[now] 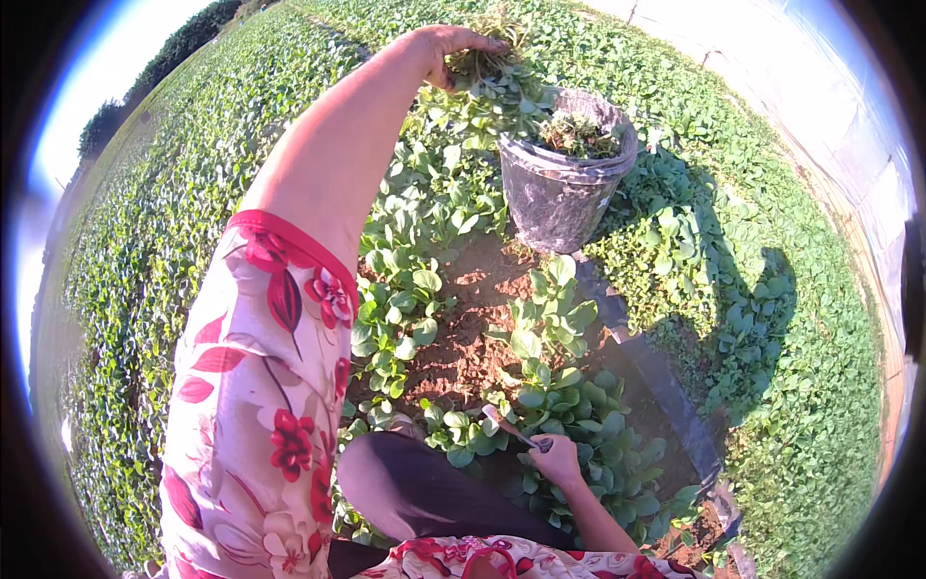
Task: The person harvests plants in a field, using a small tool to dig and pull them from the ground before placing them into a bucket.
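At the top centre of the frame, the left hand (449, 53) has its fingers closed around a bunch of plants (497, 92). The bunch looks loose and ragged: pale, straw-coloured strands stick out at its upper end, above the fingers, while dull green leaves spread and hang below, some catching bright sunlight. It overlaps the left rim of a bucket (555, 198) in the upper centre-right; whether the two touch, I cannot tell. The bucket is dark grey, scuffed and streaked with pale dirt, its rim uneven, and a clump of plant matter (582, 135), green mixed with brown, lies inside it.

In the lower centre-right, the right hand (558, 459) has its fingers curled around a slim tool (509, 425), which points to the upper left and ends in a pinkish, sunlit tip; its exact kind is too small to tell. Leafy green plants (540, 381) grow close around that hand, and reddish-brown soil (461, 333) shows in the middle of the frame. A dark strip (661, 372) runs from below the bucket towards the lower right
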`<state>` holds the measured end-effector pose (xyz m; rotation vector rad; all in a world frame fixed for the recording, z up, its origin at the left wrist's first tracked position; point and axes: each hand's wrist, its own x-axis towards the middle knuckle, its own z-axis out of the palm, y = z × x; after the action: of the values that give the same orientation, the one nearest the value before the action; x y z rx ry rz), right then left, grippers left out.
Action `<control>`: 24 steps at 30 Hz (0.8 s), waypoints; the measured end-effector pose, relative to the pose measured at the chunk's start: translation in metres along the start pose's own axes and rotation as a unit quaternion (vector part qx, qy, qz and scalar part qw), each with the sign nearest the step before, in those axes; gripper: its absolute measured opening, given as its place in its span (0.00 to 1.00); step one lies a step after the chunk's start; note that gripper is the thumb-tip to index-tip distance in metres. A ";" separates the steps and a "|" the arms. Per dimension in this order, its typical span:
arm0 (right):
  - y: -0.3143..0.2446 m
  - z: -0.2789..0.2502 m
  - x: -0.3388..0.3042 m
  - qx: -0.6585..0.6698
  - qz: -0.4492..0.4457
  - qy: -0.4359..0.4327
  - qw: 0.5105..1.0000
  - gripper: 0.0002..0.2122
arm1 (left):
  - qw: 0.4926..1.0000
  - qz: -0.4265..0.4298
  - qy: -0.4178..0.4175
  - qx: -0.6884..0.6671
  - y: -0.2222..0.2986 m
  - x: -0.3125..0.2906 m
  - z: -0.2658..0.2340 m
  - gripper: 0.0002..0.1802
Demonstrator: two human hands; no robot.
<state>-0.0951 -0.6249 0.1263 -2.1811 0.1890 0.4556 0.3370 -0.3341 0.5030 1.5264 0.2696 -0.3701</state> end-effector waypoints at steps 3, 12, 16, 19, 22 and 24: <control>0.028 -0.021 -0.018 0.011 0.058 0.068 0.996 0.12 | 0.989 0.038 0.046 0.135 0.002 0.018 0.086 0.53; 0.010 -0.017 0.005 0.025 0.036 0.007 0.999 0.12 | 0.913 0.055 0.100 0.391 -0.112 -0.049 -0.047 0.18; 0.012 -0.027 0.033 0.044 -0.011 0.015 0.999 0.13 | 0.952 0.003 0.086 0.292 -0.199 -0.129 -0.130 0.16; 0.013 -0.028 0.048 0.133 -0.072 0.017 0.988 0.12 | 0.978 0.000 0.126 0.166 -0.257 -0.217 -0.200 0.17; -0.026 -0.017 0.052 0.138 -0.036 -0.024 0.989 0.12 | 0.920 0.103 0.151 0.348 -0.337 -0.311 -0.300 0.09; -0.054 -0.006 0.061 0.077 -0.067 -0.085 0.991 0.14 | 0.958 -0.030 0.237 0.156 -0.403 -0.377 -0.369 0.11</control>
<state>-0.0216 -0.5955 0.1465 -1.9780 -0.0152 0.5292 -0.1474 0.0564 0.2709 1.9123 0.6605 -0.0873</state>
